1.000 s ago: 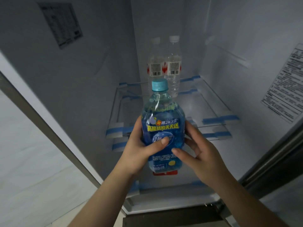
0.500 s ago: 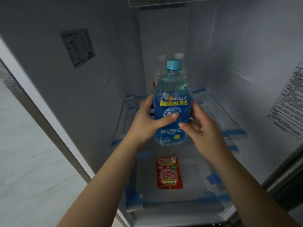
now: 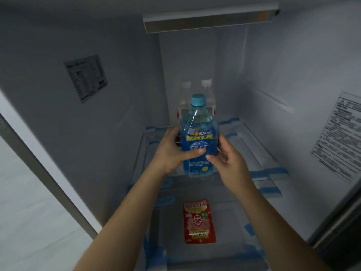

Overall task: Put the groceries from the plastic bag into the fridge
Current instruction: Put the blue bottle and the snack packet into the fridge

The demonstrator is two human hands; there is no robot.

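Observation:
A blue drink bottle (image 3: 198, 133) with a teal cap stands upright on or just above the upper glass shelf (image 3: 259, 153) inside the open fridge. My left hand (image 3: 172, 151) grips its left side, thumb across the label. My right hand (image 3: 227, 159) holds the right side with curled fingers. Two clear water bottles (image 3: 206, 90) with white caps stand right behind it at the back of the same shelf. A red snack pouch (image 3: 199, 222) lies flat on the lower shelf. The plastic bag is out of view.
Printed stickers sit on the left wall (image 3: 86, 78) and the right wall (image 3: 340, 137) of the fridge. A light bar (image 3: 211, 20) runs across the top. Blue tape strips (image 3: 271, 173) mark the shelf edges. The fridge's left edge (image 3: 45, 173) borders a pale floor.
Both hands carried the blue bottle up and deeper into the fridge, onto the upper shelf in front of the water bottles. The red pouch below has come into sight.

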